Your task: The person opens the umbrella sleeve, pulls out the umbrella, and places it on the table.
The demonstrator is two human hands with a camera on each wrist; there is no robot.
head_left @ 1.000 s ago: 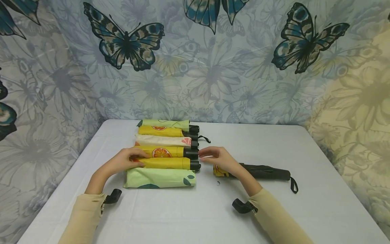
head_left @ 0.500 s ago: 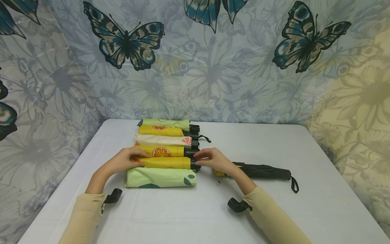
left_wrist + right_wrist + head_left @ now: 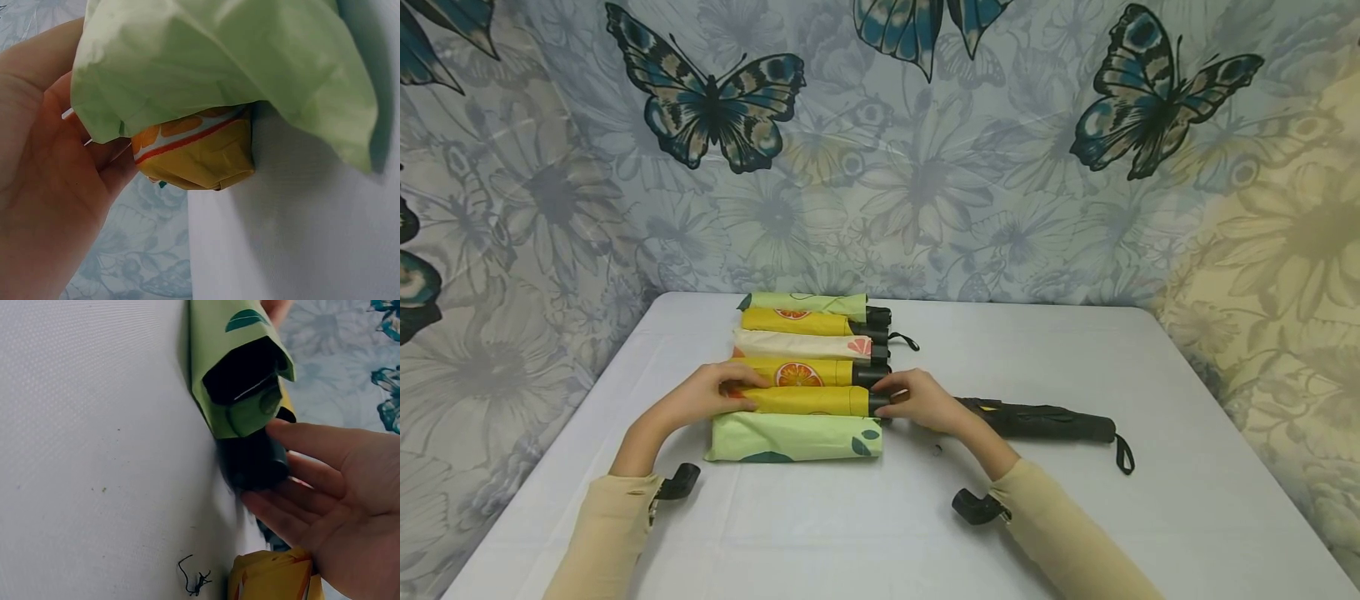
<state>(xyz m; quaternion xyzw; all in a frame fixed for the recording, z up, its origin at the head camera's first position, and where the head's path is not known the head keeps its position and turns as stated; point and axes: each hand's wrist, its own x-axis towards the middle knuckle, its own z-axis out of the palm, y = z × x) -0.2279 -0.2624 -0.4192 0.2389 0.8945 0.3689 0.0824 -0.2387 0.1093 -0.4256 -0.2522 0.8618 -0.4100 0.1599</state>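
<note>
two hands on one yellow umbrella, with the neighbours packed tight

from where i stand, both hands are on the same thing. the front yellow umbrella [image 3: 812, 402] lies between them: the left hand [image 3: 711, 390] grips one end with bent thumb and fingers, and the right hand [image 3: 917, 400] pinches the black handle [image 3: 877, 403] at the other. what worries me is the squeeze. just beyond the fingertips, the orange-printed umbrella [image 3: 831, 372] lies right alongside, so a finger hooked too far could drag it crooked. on the near side of the hands, the green sleeve [image 3: 797, 437] sits close in, and its loose cloth hides the left fingertips from the wrist camera; a thumb catching that cloth could pull it askew. whether any finger is caught there now, i can't tell.

the handle looks smooth and rounded, so a light pinch from the right hand might slip, and if one hand pushes harder than the other, the umbrella would likely swing at an angle. just beyond the right hand, a black strap [image 3: 906, 341] pokes out and could snag a knuckle. beside the right wrist, partly hidden by it, lies the black umbrella [image 3: 1060, 422]; a careless backward sweep might knock it.
</note>
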